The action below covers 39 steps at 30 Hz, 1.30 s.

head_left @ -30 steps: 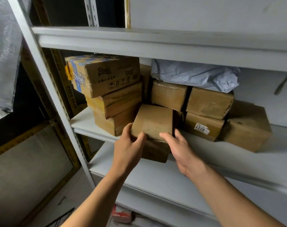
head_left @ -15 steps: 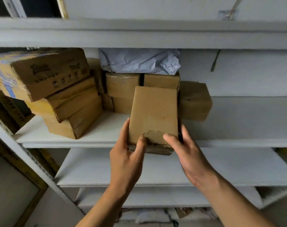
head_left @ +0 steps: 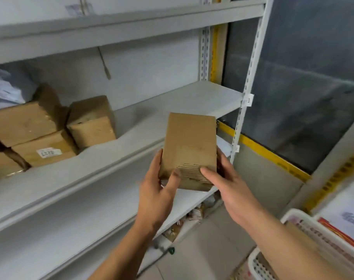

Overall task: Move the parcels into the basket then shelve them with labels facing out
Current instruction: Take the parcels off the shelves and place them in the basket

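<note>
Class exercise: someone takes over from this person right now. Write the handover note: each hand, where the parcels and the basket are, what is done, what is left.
Left hand: grips the held box at its lower left edge, thumb on the front face.
Right hand: grips the same box at its lower right edge.
Held box: in the air in front of the shelf, plain face toward the camera, no label in sight.
Shelved boxes: at the left of the shelf; one label faces out, upside down.
Basket: white, bottom right, with items in it.
Done: some boxes shelved.
Left: find the held box's label, shelve it label out, then the rest.
</note>
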Tool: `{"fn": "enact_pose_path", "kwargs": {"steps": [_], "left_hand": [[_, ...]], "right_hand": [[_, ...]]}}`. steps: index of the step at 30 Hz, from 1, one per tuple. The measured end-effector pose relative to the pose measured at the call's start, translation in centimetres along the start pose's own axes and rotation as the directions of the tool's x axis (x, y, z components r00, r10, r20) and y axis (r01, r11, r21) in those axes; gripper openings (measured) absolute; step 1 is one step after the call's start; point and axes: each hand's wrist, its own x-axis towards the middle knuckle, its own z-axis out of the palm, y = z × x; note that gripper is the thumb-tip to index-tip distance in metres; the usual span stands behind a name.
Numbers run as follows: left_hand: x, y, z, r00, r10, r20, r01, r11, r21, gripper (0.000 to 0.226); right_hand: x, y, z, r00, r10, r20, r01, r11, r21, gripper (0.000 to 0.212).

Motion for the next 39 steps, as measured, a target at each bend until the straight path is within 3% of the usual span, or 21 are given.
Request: {"fn": "enact_pose_path", "kwargs": {"steps": [7, 12, 15, 21, 28, 34, 39], "left_hand": [[0.2, 1.1, 13.9, 0.957, -0.047, 0.285, 0.064, 0.997, -0.05, 0.055], [-0.5, -0.5, 22.5, 0.859, -0.096, 0.502, 0.093, 0.995, 0.031, 0.057], [-1.1, -2.4, 28.2, 0.761, -0.13, 0.636, 0.108, 0.991, 0.073, 0.072], [-4.8, -7.6, 38.6, 0.498, -0.164, 0.852, 0.127, 0.985, 0.115, 0.066], [-11.2, -12.9, 46.7, 0.232, -0.288, 0.929, 0.154, 0.954, 0.257, 0.075], [-15.5, -18.8, 52.9, 0.154, -0.394, 0.906, 0.234, 0.905, 0.354, 0.077], [-17.4, -23.1, 57.3, 0.218, -0.465, 0.858, 0.18, 0.883, 0.433, 0.073]], "right_hand": [[-3.6, 1.8, -13.9, 0.972, 0.016, -0.236, -0.005, 0.999, 0.048, 0.071], [-7.4, 5.3, -21.2, 0.917, 0.088, -0.389, -0.048, 0.992, 0.113, 0.071], [-9.9, 8.4, -25.0, 0.838, 0.145, -0.526, -0.081, 0.987, 0.142, 0.07], [-15.0, 14.9, -30.4, 0.645, 0.286, -0.709, -0.154, 0.957, 0.245, 0.071], [-20.7, 23.1, -35.3, 0.458, 0.454, -0.764, -0.244, 0.891, 0.383, 0.071], [-22.6, 30.3, -40.3, 0.398, 0.522, -0.754, -0.293, 0.851, 0.435, 0.072], [-22.1, 36.7, -44.5, 0.434, 0.533, -0.726, -0.323, 0.844, 0.427, 0.074]]}}
